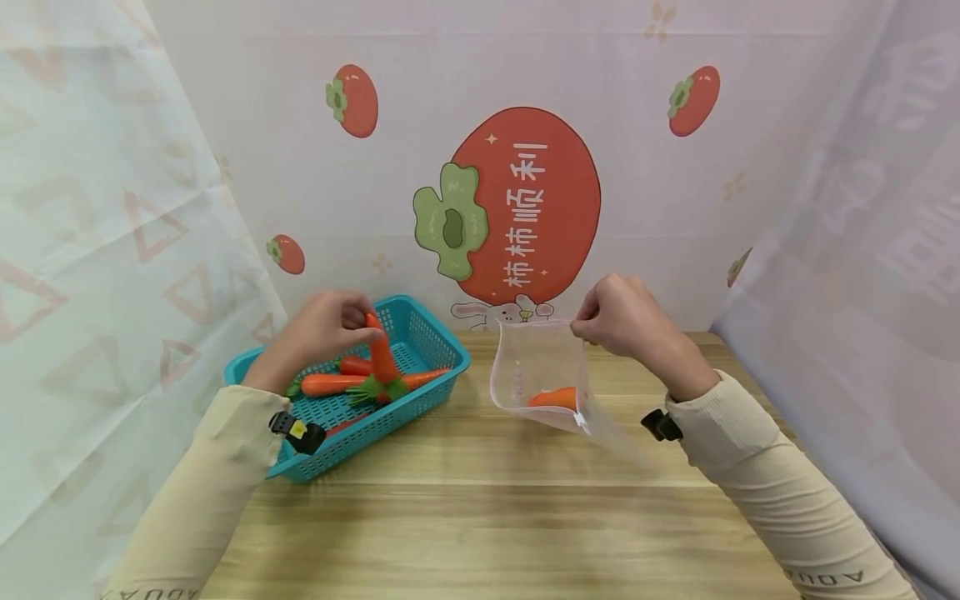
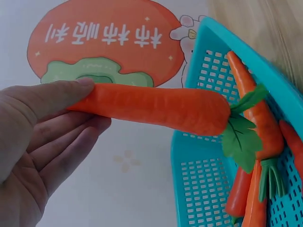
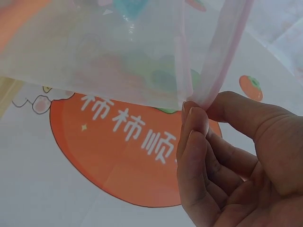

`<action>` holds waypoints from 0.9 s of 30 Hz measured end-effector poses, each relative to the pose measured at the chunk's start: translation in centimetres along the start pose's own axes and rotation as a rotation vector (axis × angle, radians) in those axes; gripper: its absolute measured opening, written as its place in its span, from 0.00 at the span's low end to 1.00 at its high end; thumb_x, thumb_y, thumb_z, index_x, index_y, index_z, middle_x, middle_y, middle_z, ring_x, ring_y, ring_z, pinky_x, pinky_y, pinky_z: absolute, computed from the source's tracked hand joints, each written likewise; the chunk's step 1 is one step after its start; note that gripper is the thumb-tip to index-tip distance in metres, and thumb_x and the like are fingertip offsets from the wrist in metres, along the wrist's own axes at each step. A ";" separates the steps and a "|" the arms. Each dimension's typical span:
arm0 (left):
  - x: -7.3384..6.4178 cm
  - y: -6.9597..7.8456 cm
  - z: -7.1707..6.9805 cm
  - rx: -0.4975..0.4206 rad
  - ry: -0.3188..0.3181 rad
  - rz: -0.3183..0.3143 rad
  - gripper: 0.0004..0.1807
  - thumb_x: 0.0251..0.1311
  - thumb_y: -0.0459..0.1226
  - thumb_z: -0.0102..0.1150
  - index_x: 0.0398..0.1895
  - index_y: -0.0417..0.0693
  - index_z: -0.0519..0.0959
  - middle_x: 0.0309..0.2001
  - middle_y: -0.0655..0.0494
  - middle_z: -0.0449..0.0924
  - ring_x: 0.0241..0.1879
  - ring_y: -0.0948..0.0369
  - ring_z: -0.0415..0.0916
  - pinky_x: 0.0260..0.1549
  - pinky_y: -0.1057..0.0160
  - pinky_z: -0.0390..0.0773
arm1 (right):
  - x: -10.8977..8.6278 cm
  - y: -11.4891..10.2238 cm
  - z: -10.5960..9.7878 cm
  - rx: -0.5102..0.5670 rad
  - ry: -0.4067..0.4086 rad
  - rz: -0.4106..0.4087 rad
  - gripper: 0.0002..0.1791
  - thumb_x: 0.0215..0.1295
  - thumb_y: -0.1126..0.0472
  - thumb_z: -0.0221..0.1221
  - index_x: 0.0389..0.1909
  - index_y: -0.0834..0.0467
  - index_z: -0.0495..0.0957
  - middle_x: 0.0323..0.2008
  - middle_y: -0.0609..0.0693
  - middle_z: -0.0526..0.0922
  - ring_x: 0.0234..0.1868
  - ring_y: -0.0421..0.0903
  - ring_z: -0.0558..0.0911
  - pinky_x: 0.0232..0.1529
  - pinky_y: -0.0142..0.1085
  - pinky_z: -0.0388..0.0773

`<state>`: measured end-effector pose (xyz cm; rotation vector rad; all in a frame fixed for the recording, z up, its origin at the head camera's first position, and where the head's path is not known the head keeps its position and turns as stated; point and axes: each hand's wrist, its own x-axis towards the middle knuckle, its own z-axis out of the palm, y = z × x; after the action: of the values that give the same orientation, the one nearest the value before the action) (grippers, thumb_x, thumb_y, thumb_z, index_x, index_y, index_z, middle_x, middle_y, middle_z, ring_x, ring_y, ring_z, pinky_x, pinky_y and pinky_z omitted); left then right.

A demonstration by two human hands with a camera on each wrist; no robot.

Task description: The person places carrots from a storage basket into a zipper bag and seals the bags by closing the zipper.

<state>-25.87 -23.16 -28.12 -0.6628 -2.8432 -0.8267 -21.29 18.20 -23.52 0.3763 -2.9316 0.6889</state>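
Basket [image 1: 408, 408], blue, near the tabletop's [image 1: 450, 533] far left corner, carrots [image 1: 330, 384] inside. Held carrot [image 1: 383, 358], leaves down, over the basket; left hand's [image 1: 322, 333] grip pinches its narrow tip: the smooth taper could slip free. Clear bag [image 1: 536, 358], right of middle, towards the far edge, orange piece [image 1: 555, 399] inside; right hand's [image 1: 621, 317] grip pinches one rim corner: opposite side unheld, the mouth could sag closed.

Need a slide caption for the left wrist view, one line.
Left hand pinching a carrot by its narrow end, with a teal basket holding other carrots at frame right.
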 end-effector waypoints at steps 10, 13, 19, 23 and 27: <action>-1.7 1.1 0.5 -0.127 0.171 -0.005 0.14 0.68 0.42 0.72 0.48 0.43 0.85 0.45 0.44 0.91 0.48 0.48 0.90 0.52 0.53 0.89 | -0.2 0.4 -0.1 -0.004 0.002 0.006 0.09 0.64 0.65 0.66 0.26 0.59 0.91 0.20 0.48 0.86 0.21 0.44 0.79 0.23 0.35 0.71; -2.1 1.1 0.8 -0.163 0.238 0.015 0.15 0.66 0.42 0.73 0.49 0.43 0.85 0.45 0.44 0.91 0.46 0.50 0.91 0.47 0.71 0.87 | -0.2 0.4 -0.3 -0.012 0.005 0.005 0.09 0.64 0.64 0.66 0.26 0.59 0.91 0.20 0.48 0.86 0.22 0.45 0.79 0.23 0.35 0.72; -2.8 1.2 1.2 -0.250 0.338 0.100 0.14 0.66 0.38 0.73 0.50 0.41 0.85 0.44 0.42 0.91 0.39 0.75 0.88 0.43 0.82 0.81 | -0.2 0.3 -0.5 -0.024 0.008 0.003 0.09 0.64 0.64 0.66 0.25 0.58 0.91 0.19 0.48 0.86 0.23 0.45 0.79 0.24 0.35 0.72; -3.4 1.8 1.3 -0.310 0.379 0.155 0.13 0.65 0.34 0.73 0.50 0.40 0.85 0.45 0.39 0.91 0.39 0.82 0.85 0.44 0.79 0.83 | -0.3 0.4 -0.4 -0.028 0.013 0.002 0.09 0.63 0.64 0.66 0.25 0.59 0.91 0.19 0.48 0.86 0.22 0.44 0.79 0.24 0.35 0.72; -3.7 2.6 1.4 -0.365 0.404 0.187 0.13 0.64 0.31 0.72 0.50 0.40 0.86 0.46 0.38 0.90 0.41 0.78 0.88 0.45 0.77 0.84 | -0.4 0.5 -0.4 -0.028 0.015 0.002 0.09 0.63 0.64 0.66 0.25 0.60 0.91 0.19 0.48 0.86 0.22 0.44 0.79 0.23 0.34 0.71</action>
<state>-21.38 -21.83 -28.79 -0.6924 -2.2569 -1.2916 -21.03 18.89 -23.40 0.3639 -2.9249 0.6474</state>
